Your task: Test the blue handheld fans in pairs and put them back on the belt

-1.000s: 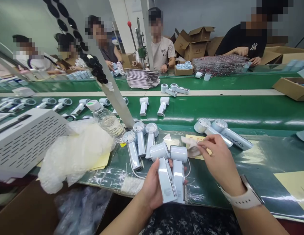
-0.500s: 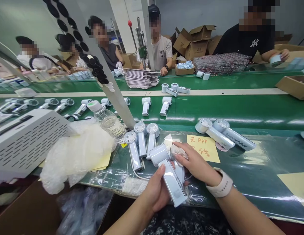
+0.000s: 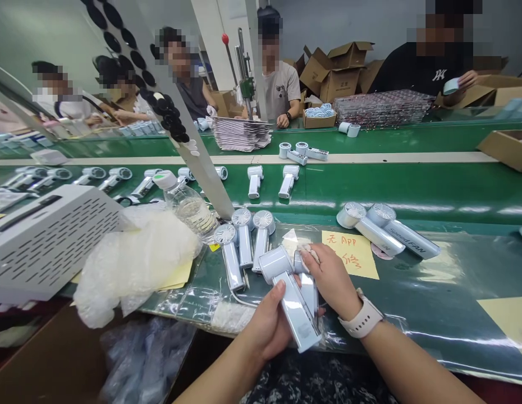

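Note:
Two pale-blue handheld fans are in my left hand [image 3: 273, 322]. The nearer handheld fan [image 3: 298, 314] lies tilted, its round head up and left, with my thumb across its handle. Behind it shows part of the second handheld fan [image 3: 308, 289], mostly covered by the first. My right hand [image 3: 330, 275] pinches a crumpled white cloth [image 3: 308, 252] against the head of the second fan. Just left of my hands, three more handheld fans [image 3: 245, 238] lie side by side on the bench. Two handheld fans [image 3: 398, 233] marked "Speed FAN" rest to the right.
A yellow note [image 3: 349, 255] lies beyond my right hand. To the left are a plastic bottle [image 3: 193, 210], plastic bags [image 3: 134, 264] and a slotted metal box [image 3: 63, 235]. A slanted post [image 3: 206, 174] rises there. Across the green conveyor [image 3: 370, 185], with its several fans, people sit working.
My right hand has turned and shifted slightly with the cloth, now pressing it on the rear fan's head, which shows more. My left hand keeps its hold. Across the belt, one person's hand has moved left.

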A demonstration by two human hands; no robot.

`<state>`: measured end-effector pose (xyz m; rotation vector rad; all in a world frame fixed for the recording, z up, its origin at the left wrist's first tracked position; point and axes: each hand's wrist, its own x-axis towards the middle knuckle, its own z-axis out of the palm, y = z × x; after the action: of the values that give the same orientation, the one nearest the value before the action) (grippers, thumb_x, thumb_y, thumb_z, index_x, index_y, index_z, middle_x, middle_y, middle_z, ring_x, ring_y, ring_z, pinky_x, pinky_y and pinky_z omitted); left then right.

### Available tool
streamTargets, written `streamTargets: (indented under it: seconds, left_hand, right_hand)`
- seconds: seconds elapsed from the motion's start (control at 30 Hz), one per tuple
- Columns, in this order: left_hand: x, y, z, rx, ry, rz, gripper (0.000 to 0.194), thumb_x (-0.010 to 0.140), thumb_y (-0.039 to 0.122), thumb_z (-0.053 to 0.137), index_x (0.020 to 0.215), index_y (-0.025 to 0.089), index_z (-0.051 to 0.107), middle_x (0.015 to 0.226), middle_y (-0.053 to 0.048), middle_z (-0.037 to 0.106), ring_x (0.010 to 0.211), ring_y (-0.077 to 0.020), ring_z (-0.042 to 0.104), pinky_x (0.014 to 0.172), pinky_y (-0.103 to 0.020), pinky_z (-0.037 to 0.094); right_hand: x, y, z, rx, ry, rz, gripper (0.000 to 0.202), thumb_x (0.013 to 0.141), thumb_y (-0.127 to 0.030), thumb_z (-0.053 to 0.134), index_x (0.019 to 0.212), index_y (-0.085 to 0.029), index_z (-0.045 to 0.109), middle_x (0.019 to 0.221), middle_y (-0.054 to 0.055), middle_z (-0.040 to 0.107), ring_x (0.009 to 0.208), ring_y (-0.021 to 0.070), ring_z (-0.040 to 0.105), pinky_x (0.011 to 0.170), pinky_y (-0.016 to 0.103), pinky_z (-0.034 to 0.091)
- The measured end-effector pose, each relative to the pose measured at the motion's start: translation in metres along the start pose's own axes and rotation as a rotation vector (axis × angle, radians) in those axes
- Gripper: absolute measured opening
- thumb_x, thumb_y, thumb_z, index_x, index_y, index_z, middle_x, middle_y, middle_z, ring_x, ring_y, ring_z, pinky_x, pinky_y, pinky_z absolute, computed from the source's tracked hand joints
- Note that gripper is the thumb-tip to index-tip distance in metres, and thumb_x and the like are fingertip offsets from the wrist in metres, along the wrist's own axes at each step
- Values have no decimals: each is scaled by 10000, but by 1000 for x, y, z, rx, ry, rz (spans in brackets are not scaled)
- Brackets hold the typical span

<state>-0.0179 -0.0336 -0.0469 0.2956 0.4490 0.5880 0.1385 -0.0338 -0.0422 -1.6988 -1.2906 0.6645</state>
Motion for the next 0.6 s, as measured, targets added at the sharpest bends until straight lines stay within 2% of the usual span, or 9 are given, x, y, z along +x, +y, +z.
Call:
streamTargets:
  seconds: [0.07,0.13,0.2,0.3,0.37,0.43,0.5,0.6]
  left_hand:
    - [0,1,1,13,-1,0,355,789,473,747,928,148,715,948,-97,743,910,-252,688,886,-440,538]
    - [0,1,1,28,-8,-15,373,803,496,726,936,148,703,1013,-131,751,964,-265,695,916,-439,523]
    - [-1,2,0,43,-28,-31,389,827,513,693,954,145,691,1069,-161,744,1014,-276,694,943,-440,506]
    - [-1,2,-1,44,-49,-27,378,854,510,659,961,148,681,1086,-162,739,1045,-291,689,947,-454,502]
    - [-1,1,-1,39,-44,-22,362,852,502,664,945,153,682,1082,-158,739,1061,-297,683,946,-460,503]
    - [0,2,1,37,-25,-26,368,825,505,696,932,153,687,1072,-160,742,1063,-295,679,941,-459,508]
    - [0,3,4,33,3,-29,387,780,509,743,918,151,694,1039,-151,748,1027,-280,684,931,-451,518]
    - [-1,4,8,33,31,-27,393,719,501,798,882,158,700,934,-102,754,893,-245,696,889,-432,539]
  right_hand:
    - [6,1,-5,-2,-8,5,382,950,-501,450,748,-220,612,770,79,652,799,273,587,786,422,458]
    - [11,4,-17,19,-22,19,403,956,-512,439,731,-217,598,725,58,654,719,246,592,716,385,461]
    - [14,8,-31,51,-10,36,406,967,-517,420,836,-202,640,828,69,703,784,247,630,737,375,474]
    - [14,13,-54,81,66,63,469,973,-563,388,1050,-182,650,1036,106,715,977,275,633,855,408,469]
    - [10,13,-63,84,106,78,515,964,-602,383,1091,-175,640,1039,116,705,999,287,621,883,433,459]
    - [6,9,-65,74,93,68,540,962,-618,361,1089,-180,649,998,113,698,983,293,618,891,451,458]
    - [1,3,-60,35,52,33,538,959,-610,365,1126,-194,661,1039,118,690,1038,309,606,936,475,444]
    - [-2,-1,-54,-64,-6,27,458,941,-492,420,1184,-199,674,1149,130,670,1147,330,575,997,496,423]
